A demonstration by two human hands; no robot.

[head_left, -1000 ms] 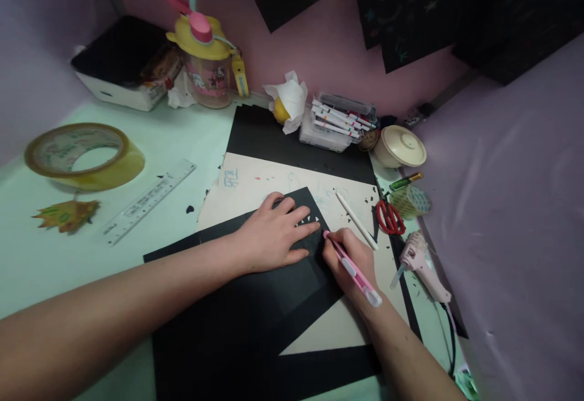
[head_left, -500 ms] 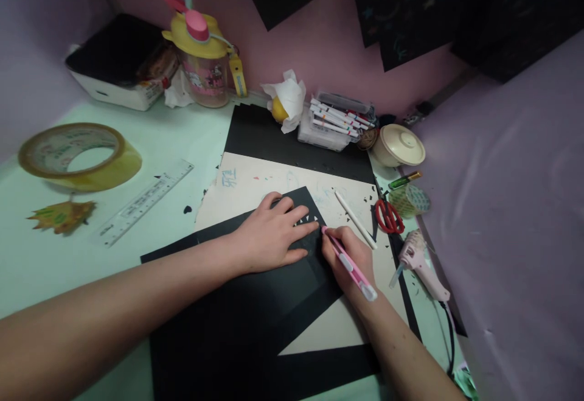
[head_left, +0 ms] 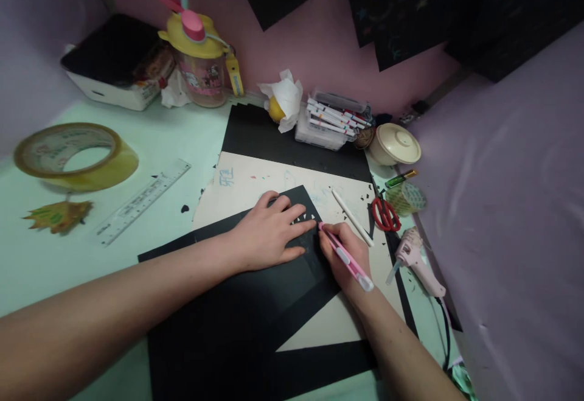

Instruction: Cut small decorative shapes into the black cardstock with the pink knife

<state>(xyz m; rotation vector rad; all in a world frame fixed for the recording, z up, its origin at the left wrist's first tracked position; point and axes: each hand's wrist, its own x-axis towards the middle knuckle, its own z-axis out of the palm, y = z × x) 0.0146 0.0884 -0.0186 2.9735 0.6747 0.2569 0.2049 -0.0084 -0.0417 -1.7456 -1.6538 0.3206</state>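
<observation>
The left hand lies flat, open, pressing the black paper at desk centre. The right hand grips the pink knife beside those fingertips: a slip could cut them.

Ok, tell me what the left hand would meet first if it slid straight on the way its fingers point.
The left hand lies flat on the black paper, fingers pointing right. Sliding on, it would probably first meet the pink craft knife tip and the right hand holding it.

Tape roll and ruler left of paper sheet; scissors right.
</observation>
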